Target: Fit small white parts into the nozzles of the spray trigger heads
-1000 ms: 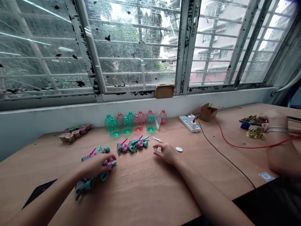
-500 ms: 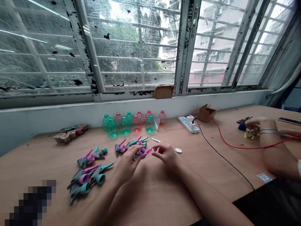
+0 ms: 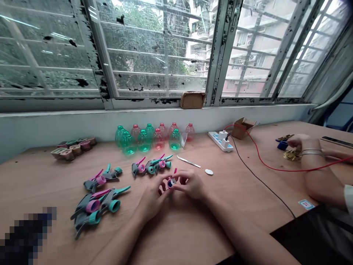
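The person's two hands meet over the wooden table (image 3: pixel 242 217), close to a row of grey, pink and teal spray heads (image 3: pixel 151 167). Between them is one more spray head (image 3: pixel 171 183), its round collar turned partly towards us, with something pale in its mouth (a small white piece, as far as I can make out from here). The left hand (image 3: pixel 153 198) has its fingers curled round that spray head from one side, while the right hand (image 3: pixel 192 185) is drawn in narrow, thumb and fingertips at the collar's edge; whether it grips anything besides, I can't tell. Just beyond the right hand lie a pair of tweezers (image 3: pixel 189 161) and a flat white disc (image 3: pixel 209 172). More spray heads are gathered to the left, some in a nearer cluster (image 3: pixel 96 208). Green and red clear bottles (image 3: pixel 143 141) stand along the wall, next to a white power strip (image 3: pixel 220 142). Over on the right, a co-worker's hand (image 3: pixel 298 140) is at some brass-coloured pieces (image 3: pixel 292 155).
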A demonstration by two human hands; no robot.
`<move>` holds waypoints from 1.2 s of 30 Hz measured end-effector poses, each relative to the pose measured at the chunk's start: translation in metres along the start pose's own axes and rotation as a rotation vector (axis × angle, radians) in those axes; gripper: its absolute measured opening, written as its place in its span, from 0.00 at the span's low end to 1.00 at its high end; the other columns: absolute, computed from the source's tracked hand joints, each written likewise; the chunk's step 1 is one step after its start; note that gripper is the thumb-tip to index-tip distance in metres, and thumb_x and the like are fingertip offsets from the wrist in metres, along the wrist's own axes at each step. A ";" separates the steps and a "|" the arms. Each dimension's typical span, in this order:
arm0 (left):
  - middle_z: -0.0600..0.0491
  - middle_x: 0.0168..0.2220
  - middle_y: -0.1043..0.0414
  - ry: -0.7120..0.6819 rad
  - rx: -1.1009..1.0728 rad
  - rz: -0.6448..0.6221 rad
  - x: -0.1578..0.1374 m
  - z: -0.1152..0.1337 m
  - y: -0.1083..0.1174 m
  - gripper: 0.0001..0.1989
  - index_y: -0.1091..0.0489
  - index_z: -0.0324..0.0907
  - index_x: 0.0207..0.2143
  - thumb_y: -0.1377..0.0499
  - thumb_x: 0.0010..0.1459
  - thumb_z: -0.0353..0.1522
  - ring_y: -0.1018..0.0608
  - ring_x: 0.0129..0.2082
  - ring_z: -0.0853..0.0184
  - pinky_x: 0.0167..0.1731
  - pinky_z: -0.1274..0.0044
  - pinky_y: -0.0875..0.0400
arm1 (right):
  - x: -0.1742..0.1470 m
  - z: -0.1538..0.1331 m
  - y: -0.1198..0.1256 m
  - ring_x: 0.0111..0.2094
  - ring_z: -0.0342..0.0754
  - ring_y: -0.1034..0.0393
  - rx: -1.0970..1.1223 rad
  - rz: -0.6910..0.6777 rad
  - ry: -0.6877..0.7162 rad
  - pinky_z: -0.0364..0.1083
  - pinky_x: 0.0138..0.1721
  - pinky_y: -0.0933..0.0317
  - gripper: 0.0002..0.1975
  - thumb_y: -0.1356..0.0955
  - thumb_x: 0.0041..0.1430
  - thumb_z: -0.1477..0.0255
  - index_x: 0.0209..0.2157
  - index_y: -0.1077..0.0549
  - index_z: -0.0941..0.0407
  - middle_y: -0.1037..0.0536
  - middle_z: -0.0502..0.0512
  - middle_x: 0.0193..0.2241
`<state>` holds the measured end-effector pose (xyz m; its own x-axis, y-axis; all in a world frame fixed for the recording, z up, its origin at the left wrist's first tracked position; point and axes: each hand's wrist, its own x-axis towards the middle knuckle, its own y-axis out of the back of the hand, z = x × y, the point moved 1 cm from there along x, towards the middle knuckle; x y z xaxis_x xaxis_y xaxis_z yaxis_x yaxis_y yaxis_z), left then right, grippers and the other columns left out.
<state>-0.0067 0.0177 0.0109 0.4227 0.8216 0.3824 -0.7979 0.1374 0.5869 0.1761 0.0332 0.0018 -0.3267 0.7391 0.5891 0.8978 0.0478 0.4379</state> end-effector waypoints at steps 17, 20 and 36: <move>0.53 0.39 0.26 -0.040 0.117 -0.091 0.005 -0.001 -0.007 0.26 0.41 0.48 0.57 0.49 0.56 0.26 0.26 0.32 0.67 0.34 0.78 0.33 | -0.001 0.000 0.008 0.21 0.37 0.43 -0.090 -0.179 0.046 0.39 0.24 0.44 0.15 0.27 0.49 0.64 0.40 0.23 0.54 0.25 0.53 0.37; 0.52 0.42 0.26 -0.034 0.149 -0.058 0.003 -0.002 -0.005 0.24 0.39 0.49 0.56 0.48 0.56 0.27 0.25 0.39 0.64 0.39 0.76 0.33 | -0.002 0.000 0.006 0.20 0.37 0.44 -0.112 -0.142 0.048 0.39 0.23 0.45 0.14 0.28 0.52 0.65 0.40 0.23 0.54 0.25 0.52 0.34; 0.51 0.44 0.26 -0.034 0.116 -0.052 0.003 0.000 -0.008 0.20 0.35 0.47 0.50 0.47 0.55 0.26 0.25 0.41 0.63 0.39 0.74 0.33 | -0.003 0.000 0.000 0.22 0.39 0.38 -0.269 -0.112 0.005 0.40 0.27 0.45 0.06 0.31 0.56 0.69 0.34 0.21 0.52 0.25 0.50 0.26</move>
<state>0.0010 0.0191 0.0077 0.4781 0.7957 0.3719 -0.7205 0.1131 0.6842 0.1769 0.0313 0.0002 -0.4212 0.7362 0.5297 0.7459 -0.0511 0.6641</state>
